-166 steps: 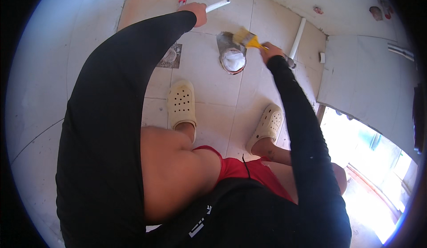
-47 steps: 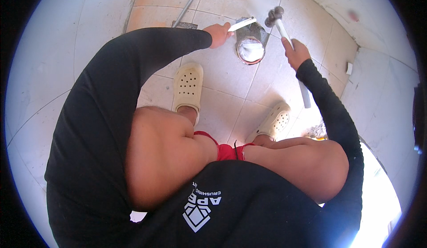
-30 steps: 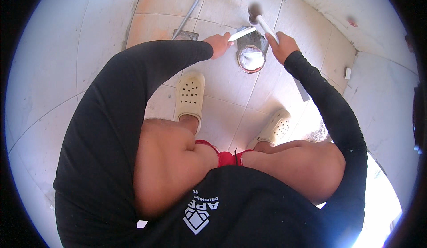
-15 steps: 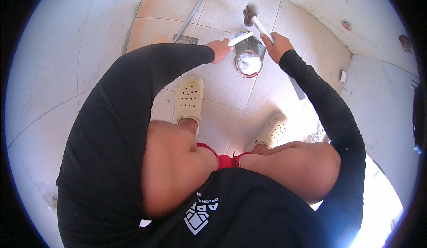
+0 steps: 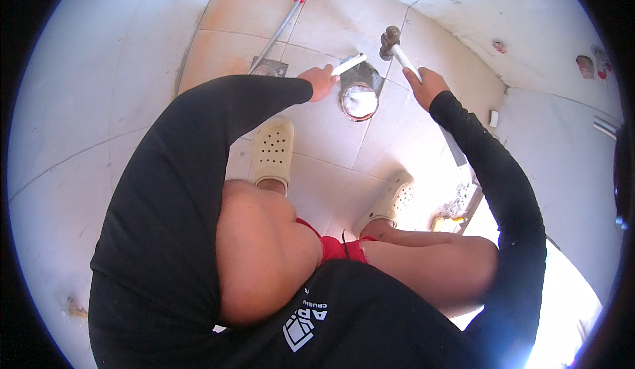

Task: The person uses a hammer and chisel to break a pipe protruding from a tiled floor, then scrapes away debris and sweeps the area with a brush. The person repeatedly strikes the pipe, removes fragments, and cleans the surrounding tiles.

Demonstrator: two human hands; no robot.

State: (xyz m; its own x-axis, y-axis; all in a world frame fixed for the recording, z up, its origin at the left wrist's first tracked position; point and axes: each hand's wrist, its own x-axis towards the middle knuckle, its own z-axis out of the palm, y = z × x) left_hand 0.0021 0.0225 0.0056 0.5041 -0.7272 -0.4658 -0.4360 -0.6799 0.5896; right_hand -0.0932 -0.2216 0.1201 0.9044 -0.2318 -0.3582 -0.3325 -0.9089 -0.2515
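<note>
My left hand (image 5: 320, 82) is closed around a short white rod (image 5: 350, 64), perhaps a tool handle; its kind is unclear. The rod's far end tilts over a rough dark grey patch (image 5: 368, 75) in the tiled floor. At that patch's near edge is a round pipe opening (image 5: 359, 102) with a reddish-brown rim, filled with crumpled white material. To the right, my right hand (image 5: 428, 86) grips a hammer (image 5: 404, 60) by its white handle. Its dark, rounded head is raised beyond the hand, apart from the rod.
A thin grey pipe (image 5: 284, 22) with a red band runs to a square floor drain (image 5: 269, 67) at left. Cream clogs (image 5: 272, 149) are on my feet. A grey flat strip (image 5: 454, 145) lies beside my right forearm, with a yellow object (image 5: 450, 223) nearer. Walls enclose both sides.
The hammer has moved right and nearer, away from the white rod. My left hand has shifted slightly left with the rod. The whole view has shifted a little.
</note>
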